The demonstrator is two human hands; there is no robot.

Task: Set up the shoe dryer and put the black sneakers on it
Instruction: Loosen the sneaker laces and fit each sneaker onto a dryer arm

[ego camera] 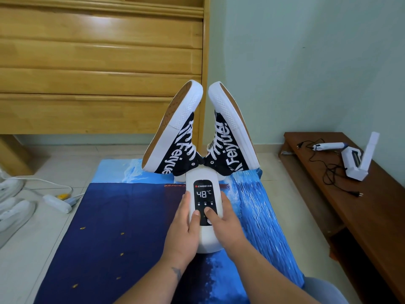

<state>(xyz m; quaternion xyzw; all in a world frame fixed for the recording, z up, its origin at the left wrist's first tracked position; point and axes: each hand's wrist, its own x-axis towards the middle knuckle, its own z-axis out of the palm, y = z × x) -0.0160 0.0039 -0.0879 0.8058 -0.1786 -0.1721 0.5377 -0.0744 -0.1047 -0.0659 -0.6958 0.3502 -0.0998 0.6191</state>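
Both sneakers already on dryer, soles up, on blue mat. Display reads 48°C. Left hand clasps dryer's side; right hand clasps other side, thumb on button. Step: setting timer. Next, probably: confirm, let go.
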